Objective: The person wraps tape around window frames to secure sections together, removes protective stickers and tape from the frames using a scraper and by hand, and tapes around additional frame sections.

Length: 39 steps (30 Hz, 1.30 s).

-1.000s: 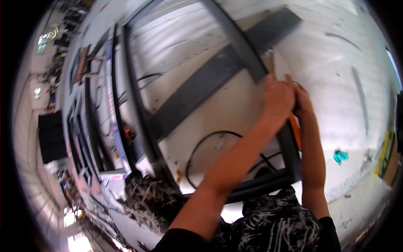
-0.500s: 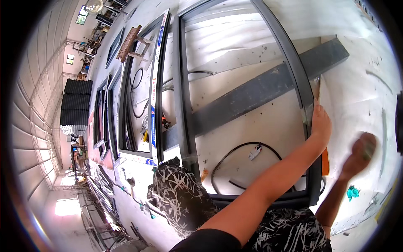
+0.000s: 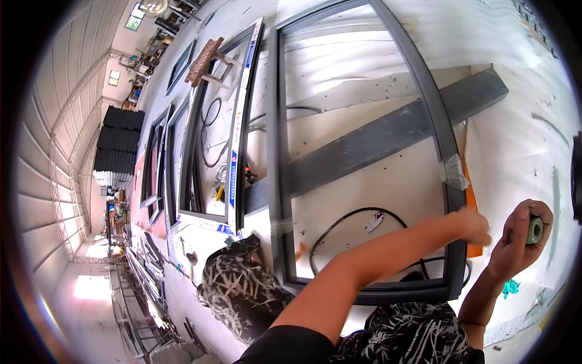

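roll (image 3: 530, 235): green, hollow-cored | right hand (image 3: 514, 246): clamped on roll | left hand (image 3: 474, 227): blurred, can't tell

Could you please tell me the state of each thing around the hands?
Olive-green ring-shaped roll: held in the right hand.
Left hand: blurred, grip unclear.
Large dark grey rectangular metal frame: lying over the board.
Long flat dark grey board: diagonal, beneath the frame.
Clear plastic film: crinkled, on the frame's right side.
Thin black cable: bent into a loop.
Small teal scrap: crumpled.
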Tool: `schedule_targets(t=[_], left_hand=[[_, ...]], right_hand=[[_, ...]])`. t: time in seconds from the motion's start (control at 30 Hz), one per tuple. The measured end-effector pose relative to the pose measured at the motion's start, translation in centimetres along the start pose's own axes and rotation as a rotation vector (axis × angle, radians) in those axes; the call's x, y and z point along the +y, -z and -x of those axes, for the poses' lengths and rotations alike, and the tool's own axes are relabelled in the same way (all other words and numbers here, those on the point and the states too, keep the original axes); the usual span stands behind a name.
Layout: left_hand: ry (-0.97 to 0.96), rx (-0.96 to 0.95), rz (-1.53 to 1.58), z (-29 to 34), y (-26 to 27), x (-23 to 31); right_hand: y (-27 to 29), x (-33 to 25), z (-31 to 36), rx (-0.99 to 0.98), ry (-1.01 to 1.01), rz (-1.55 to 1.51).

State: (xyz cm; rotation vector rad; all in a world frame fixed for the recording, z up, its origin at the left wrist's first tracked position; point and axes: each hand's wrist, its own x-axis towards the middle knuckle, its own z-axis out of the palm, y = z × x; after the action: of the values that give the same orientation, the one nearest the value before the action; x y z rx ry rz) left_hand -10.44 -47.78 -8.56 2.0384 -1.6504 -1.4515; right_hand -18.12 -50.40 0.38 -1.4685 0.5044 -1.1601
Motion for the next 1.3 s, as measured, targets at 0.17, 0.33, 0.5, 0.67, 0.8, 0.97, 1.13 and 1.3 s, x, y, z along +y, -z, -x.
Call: schedule_targets(t=[0.17, 0.33, 0.5, 0.67, 0.8, 0.97, 1.13, 1.3], left_hand=[[-0.108, 0.281, 0.372, 12.1, 2.8, -5.9], [0.580, 0.434, -0.114, 28.7, 3.2, -16.7], [0.819, 0.455, 0.004, 46.4, -8.2, -22.6], [1.054, 0.661, -0.020, 58.8, -20.8, -26.5], [1.180, 0.745, -0.372, 65.6, -25.7, -32.0], [1.104, 0.735, -0.469, 72.0, -26.6, -40.3], [0.948, 0.691, -0.326, 74.4, -25.2, -45.0], [0.776, 0.874, -0.315, 74.9, -25.3, -44.1]], right_hand=[[-1.2, 2.3, 0.9, -0.144, -0.204, 0.073], [-3.1, 3.3, 4.3, -0.444, -0.420, 0.097], [-6.6, 1.6, 7.7, -0.678, -0.430, 0.230], [-13.4, -1.8, 10.2, -0.902, -0.181, 0.490], [-22.3, -5.2, 14.7, -1.129, -0.146, 0.534], [-34.2, -8.4, 23.3, -1.632, 0.094, 0.553], [-43.1, -8.1, 33.6, -1.748, 0.273, 0.652], [-48.2, -5.4, 41.6, -1.615, 0.589, 0.352]])
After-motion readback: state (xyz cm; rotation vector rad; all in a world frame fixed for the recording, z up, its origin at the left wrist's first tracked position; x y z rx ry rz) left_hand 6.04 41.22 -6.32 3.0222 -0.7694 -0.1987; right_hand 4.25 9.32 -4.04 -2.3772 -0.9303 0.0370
